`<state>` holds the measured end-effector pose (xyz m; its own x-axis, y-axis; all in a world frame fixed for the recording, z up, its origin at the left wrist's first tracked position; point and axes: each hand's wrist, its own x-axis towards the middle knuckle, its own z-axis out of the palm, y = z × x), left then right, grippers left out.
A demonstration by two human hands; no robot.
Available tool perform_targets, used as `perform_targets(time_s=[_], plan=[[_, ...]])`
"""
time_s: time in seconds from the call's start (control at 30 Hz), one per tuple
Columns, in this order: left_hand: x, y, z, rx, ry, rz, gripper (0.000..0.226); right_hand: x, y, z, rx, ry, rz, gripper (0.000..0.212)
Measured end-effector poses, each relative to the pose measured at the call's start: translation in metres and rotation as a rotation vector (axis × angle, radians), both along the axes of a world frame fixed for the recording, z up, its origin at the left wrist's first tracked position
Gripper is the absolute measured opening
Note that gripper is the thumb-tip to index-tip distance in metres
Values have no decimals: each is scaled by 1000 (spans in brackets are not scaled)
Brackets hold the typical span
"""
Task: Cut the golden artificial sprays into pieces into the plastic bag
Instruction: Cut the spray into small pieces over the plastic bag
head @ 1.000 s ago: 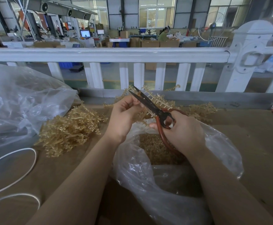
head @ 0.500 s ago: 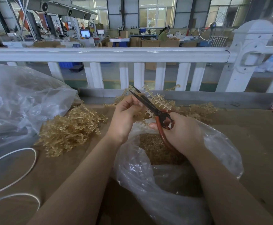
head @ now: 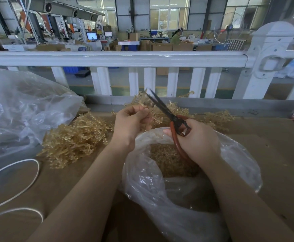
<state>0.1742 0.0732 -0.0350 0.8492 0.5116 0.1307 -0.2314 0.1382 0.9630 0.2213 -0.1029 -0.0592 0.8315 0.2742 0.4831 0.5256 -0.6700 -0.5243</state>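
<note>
Writing: none can be read; the monitor screens at the upper left are too small to make out.
Far left: a crumpled clear bag (head: pixel 20 109) lies above a loop of white cord (head: pixel 27 177).
Spray pile: loose golden artificial sprays (head: pixel 76 137) lie heaped at centre left, just left of the left hand.
Left hand (head: pixel 131 124): fingers curled, pinching a golden sprig (head: pixel 141 100) that sticks up beside the blades.
Scissors (head: pixel 167 114): dark blades slightly parted, pointing to the upper left, tips blurred.
Right hand (head: pixel 197 138): fingers wrapped round the red handles.
Plastic bag (head: pixel 238 154): open below both hands, cut golden pieces (head: pixel 163 158) inside.
Surface: brown cardboard tabletop (head: pixel 279 154).
Room: white railing (head: pixel 118 58) across the frame; factory floor beyond.
</note>
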Motion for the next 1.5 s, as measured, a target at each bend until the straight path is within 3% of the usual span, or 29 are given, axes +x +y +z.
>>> perform_targets(time_s=[0.17, 0.3, 0.43, 0.6, 0.67, 0.73, 0.83, 1.0, 1.07, 1.17, 1.33, 1.5], plan=[[-1, -8, 7, -21, 45, -85, 14, -1, 1, 12, 419, 296, 164, 61], [0, -17, 4, -29, 70, -146, 13, -4, 2, 15, 530, 456, 285, 31], [0, -17, 4, -78, 61, -194, 8, -5, 2, 17, 632, 519, 292, 18], [-3, -11, 4, -77, 104, -441, 74, -5, 0, 19, 782, 578, 257, 19], [-4, -8, 2, 1, 135, -545, 86, -6, -2, 21, 858, 588, 247, 21], [-5, -8, -1, 74, 160, -623, 76, -9, -4, 24, 964, 605, 269, 21], [-6, -14, -4, 186, 222, -656, 44, -14, -4, 27, 1035, 608, 292, 20], [-3, -18, -8, 204, 193, -525, 22, -17, -2, 28, 1078, 638, 282, 19], [-1, -17, -6, 149, 194, -455, 9, -13, -3, 25, 1017, 605, 251, 22], [-1, -15, -3, 117, 203, -384, 11, -5, -1, 17, 824, 494, 156, 27], [1, -14, -7, 288, 266, -251, 17, 8, 1, 8, 291, 262, -50, 28], [4, -12, -14, 400, 353, -174, 22, 9, 4, 3, -74, 224, -173, 40]])
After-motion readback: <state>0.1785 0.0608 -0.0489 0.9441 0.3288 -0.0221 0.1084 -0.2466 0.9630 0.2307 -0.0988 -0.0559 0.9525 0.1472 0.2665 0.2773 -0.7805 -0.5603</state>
